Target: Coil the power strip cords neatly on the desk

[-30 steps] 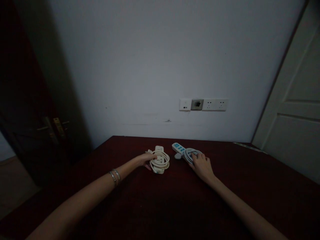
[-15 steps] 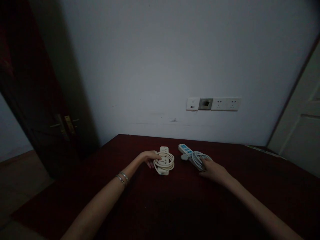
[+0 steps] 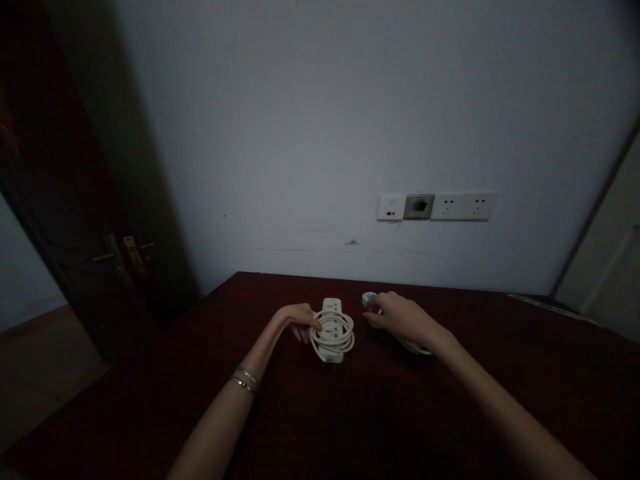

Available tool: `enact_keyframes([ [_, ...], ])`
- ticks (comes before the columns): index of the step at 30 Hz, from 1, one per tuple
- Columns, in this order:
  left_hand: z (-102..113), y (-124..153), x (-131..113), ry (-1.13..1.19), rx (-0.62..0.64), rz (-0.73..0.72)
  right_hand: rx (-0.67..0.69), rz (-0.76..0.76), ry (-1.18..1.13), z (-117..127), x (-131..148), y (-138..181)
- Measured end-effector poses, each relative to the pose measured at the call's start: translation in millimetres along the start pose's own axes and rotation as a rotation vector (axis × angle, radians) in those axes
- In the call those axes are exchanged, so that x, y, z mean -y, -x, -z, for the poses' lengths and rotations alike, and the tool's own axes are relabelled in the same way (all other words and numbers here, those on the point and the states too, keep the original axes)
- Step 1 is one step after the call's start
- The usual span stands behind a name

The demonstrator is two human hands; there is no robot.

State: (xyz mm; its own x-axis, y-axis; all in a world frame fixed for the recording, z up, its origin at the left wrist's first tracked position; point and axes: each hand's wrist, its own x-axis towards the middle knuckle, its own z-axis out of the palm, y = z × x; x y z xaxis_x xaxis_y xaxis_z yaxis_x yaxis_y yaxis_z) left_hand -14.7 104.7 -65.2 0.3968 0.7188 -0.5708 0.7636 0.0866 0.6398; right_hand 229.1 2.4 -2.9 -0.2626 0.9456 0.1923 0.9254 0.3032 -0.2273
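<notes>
Since the earlier frames our right hand has slid forward and leftward along the blue-faced power strip, so that it now covers nearly all of it; only the strip's far tip shows past the knuckles, and a bit of its pale cable peeks out under the wrist. Our left hand has stayed at the left flank of the cream power strip.

The cream strip lies on the dark red table with its long axis running away from us toward the wall, its cord coiled in loops around the body. It sits directly to the right of our left fingers, touching them, so the left hand is plainly the nearer one; the right hand is just beside it across a narrow strip of bare table.

Our left fingers are curled loosely, tips pressed against the coil's edge, resting there and not clamped around it. Our right fingers arch downward over the blue strip, half bent; whether they actually pinch it or its plug we cannot tell in this dim light.
</notes>
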Motion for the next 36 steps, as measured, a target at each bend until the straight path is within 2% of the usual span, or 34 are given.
enact_keyframes([
  [6,-1.3,-5.3,4.0,0.005,-0.027,-0.031,-0.058,0.003,-0.211,-46.4,-0.4,-34.0],
  [12,0.6,1.4,-3.0,0.008,-0.112,-0.095,-0.037,-0.04,-0.452,-82.2,-9.0,-42.9],
  [17,0.3,7.2,-10.1,0.036,-0.212,-0.331,-0.042,-0.106,-0.56,-94.2,-14.8,-47.0],
  [21,0.9,4.8,-10.1,0.092,-0.224,-0.464,-0.008,-0.036,-0.729,-88.5,-15.5,-46.2],
  [27,1.1,2.6,-6.6,0.191,-0.166,-0.448,-0.157,0.021,-0.531,-66.9,-2.4,-37.3],
  [31,-4.9,2.2,-8.1,0.313,-0.139,-0.465,-0.241,0.034,-0.436,-67.8,-4.3,-37.4],
  [34,-13.8,-1.0,-12.0,0.431,-0.162,-0.474,-0.298,0.033,-0.328,-68.9,-6.9,-36.4],
  [36,-19.9,-4.1,-15.2,0.483,-0.207,-0.461,-0.385,0.042,-0.205,-65.6,-4.1,-33.0],
])
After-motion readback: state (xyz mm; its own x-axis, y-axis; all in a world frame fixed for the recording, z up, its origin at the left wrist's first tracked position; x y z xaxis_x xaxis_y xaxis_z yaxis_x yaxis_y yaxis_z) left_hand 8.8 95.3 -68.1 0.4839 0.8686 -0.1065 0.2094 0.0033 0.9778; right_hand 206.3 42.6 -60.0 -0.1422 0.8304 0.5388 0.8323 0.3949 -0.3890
